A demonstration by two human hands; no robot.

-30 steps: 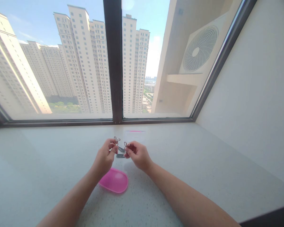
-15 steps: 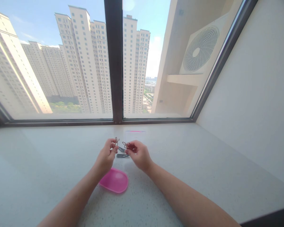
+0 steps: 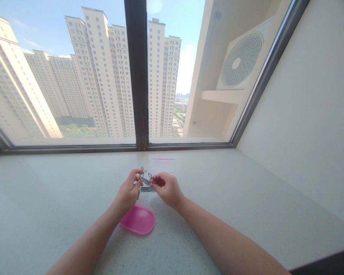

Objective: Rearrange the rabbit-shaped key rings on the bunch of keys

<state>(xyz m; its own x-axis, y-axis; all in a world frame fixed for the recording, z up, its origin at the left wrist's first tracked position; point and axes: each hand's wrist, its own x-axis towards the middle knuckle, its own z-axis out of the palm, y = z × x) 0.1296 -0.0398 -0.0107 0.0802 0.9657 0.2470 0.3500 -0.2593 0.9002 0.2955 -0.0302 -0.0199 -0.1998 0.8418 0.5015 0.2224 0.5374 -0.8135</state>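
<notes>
Between the thumb and fingers of my left hand (image 3: 131, 188) is a thin brown looped piece (image 3: 142, 173), bent into several petal-like loops. My right hand (image 3: 168, 188) pinches a similar brown looped piece (image 3: 152, 178), close beside the first. Whether a strand joins the two I cannot tell. Beneath the hands lie two slim dark grey pieces, an upper one (image 3: 146, 181) and a lower one (image 3: 146, 189); their right ends are partly hidden by my right hand. A pink shallow dish (image 3: 140, 220) sits nearer to me, its left side partly covered by my left forearm.
The pale speckled sill (image 3: 223, 198) spreads around my hands. A thin clear item with a pink line (image 3: 163, 159) lies farther back, near the dark window frame (image 3: 141, 145). A white wall (image 3: 306, 126) bounds the right side.
Both hands stay close together with their looped pieces. These pieces have turned slightly, and the right one has shifted a little left and down. The dish keeps its place.
</notes>
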